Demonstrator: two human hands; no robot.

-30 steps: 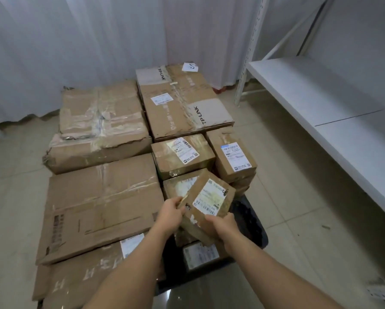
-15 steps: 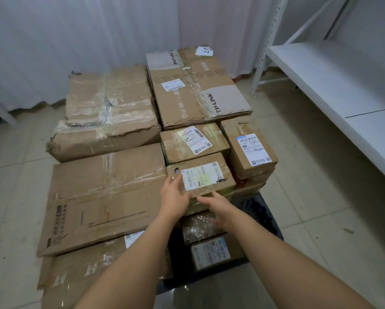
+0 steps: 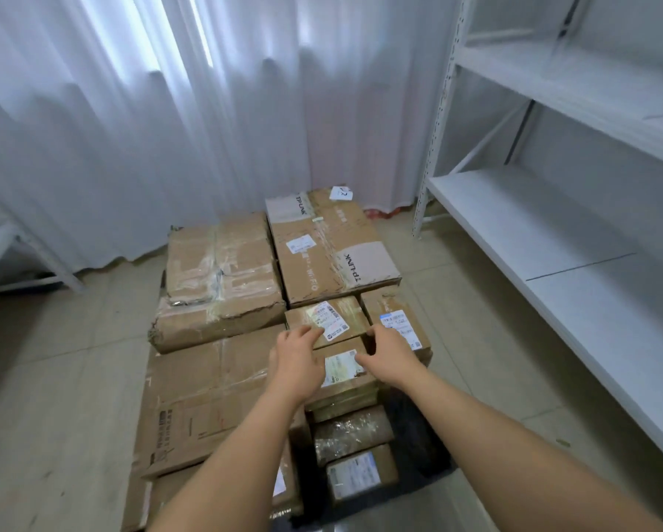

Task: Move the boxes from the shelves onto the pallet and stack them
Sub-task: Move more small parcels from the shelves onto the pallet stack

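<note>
A small cardboard box (image 3: 345,372) with a white label lies flat on a stack of small boxes at the pallet's right side. My left hand (image 3: 298,359) rests on its left part, with the fingers spread and reaching the labelled box (image 3: 328,316) behind. Over its far right corner lies my right hand (image 3: 389,353), fingers apart beside another labelled box (image 3: 400,324). Neither hand grips anything. The black pallet (image 3: 418,447) shows only at its near right corner. To the right stand the white shelves (image 3: 533,232), with no boxes on the boards in view.
Large cardboard boxes fill the pallet: a TP-LINK box (image 3: 329,247) at the back, a taped box (image 3: 222,278) to its left, a flat one (image 3: 207,401) near left. Two small boxes (image 3: 360,474) lie low in front. White curtains (image 3: 168,128) hang behind. The floor is tiled.
The small box went from tilted in both hands to lying flat on the stack. My hands have slid forward over it with the fingers spread, and the view has tilted up.
</note>
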